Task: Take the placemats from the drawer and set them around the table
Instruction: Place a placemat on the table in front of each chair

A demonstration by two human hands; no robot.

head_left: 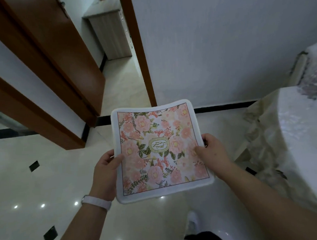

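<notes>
Above the glossy tiled floor [38,181], between a doorway and a covered table, I see both hands holding up a floral placemat [160,149]. My view comes from the head camera, looking down past two bare forearms. The left hand [106,170] is clamped on the mat's left edge, thumb on top and fingers hidden beneath it; a white wristband [96,201] circles that wrist. The right hand [213,150] grips the right edge in the same way, thumb pressed on the printed face, fingers curled around the border. The two hands are well apart, one on each side, and the mat hangs between them roughly flat, tilted slightly, its far corners curling a little. I cannot tell whether more than one mat is in the grip; only a single printed surface shows. The print is pink and orange flowers with green leaves inside a thin dark frame line, a white border around it, and a small oval emblem with letters at the middle. The table [302,140], draped in a pale patterned cloth, fills the right edge of the view; the mat is clear of it, held near its left edge. A brown door frame [141,52] stands beyond the mat, opening onto a corridor with a wooden cabinet [111,34]. A white shoe [193,221] shows below the mat.
</notes>
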